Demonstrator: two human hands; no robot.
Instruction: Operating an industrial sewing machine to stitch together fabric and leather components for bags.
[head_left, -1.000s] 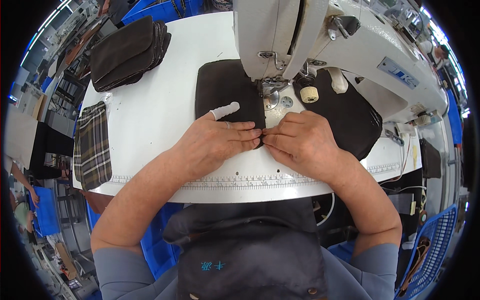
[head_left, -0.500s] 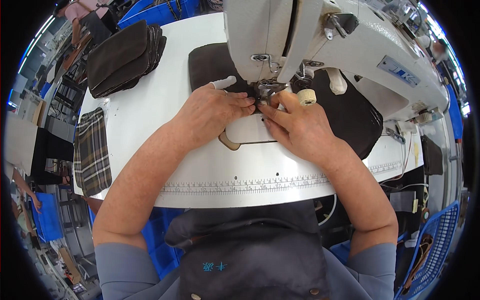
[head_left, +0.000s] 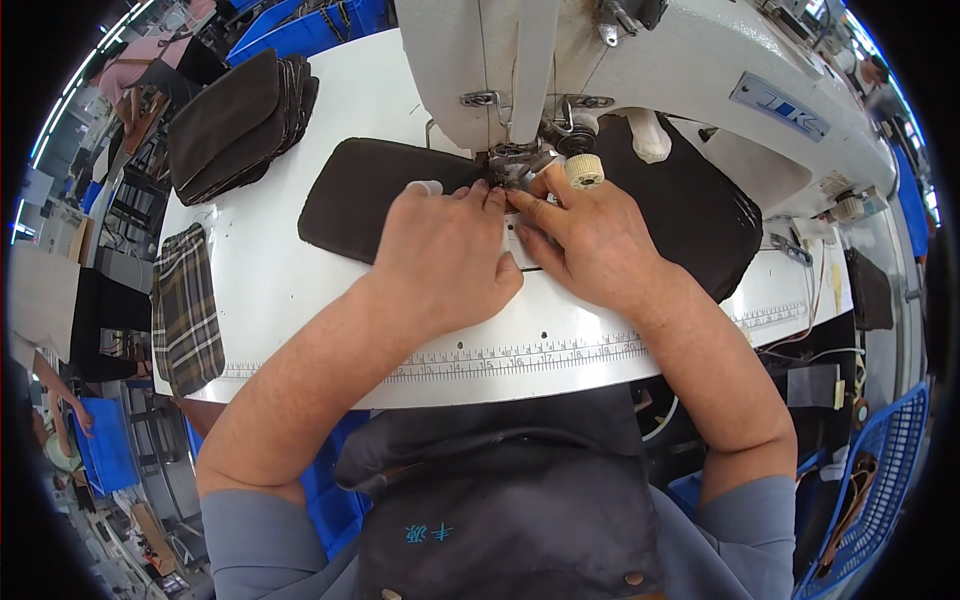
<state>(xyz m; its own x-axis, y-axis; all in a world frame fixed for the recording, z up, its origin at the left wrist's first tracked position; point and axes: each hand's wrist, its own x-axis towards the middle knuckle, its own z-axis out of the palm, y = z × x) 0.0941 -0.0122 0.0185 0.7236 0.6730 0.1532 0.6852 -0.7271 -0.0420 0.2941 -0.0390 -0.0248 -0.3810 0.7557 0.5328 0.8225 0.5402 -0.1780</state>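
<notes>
A dark brown flat panel with rounded corners (head_left: 345, 205) lies on the white table, its right end under the presser foot (head_left: 515, 158) of a white sewing machine (head_left: 690, 75). My left hand (head_left: 445, 255) rests on the panel with fingers stretched toward the needle and thumb apart. A white finger cover (head_left: 428, 187) shows on one of its fingers. My right hand (head_left: 595, 240) is just right of the foot, fingers bent and fingertips at the panel's edge. Its grip there is partly hidden by the foot and the cream knob (head_left: 584, 171).
Dark panels (head_left: 690, 220) lie under the machine's arm at right. A stack of similar panels (head_left: 225, 125) and a plaid cloth (head_left: 188, 310) are at left. A ruler strip (head_left: 480, 364) runs along the front edge. A blue basket (head_left: 880, 470) stands lower right; other people are at far left.
The brown panel has shifted left and turned slightly against the machine. My left hand has turned, and its thumb now points right. My right hand stays by the foot. The whole view has shifted a little.
</notes>
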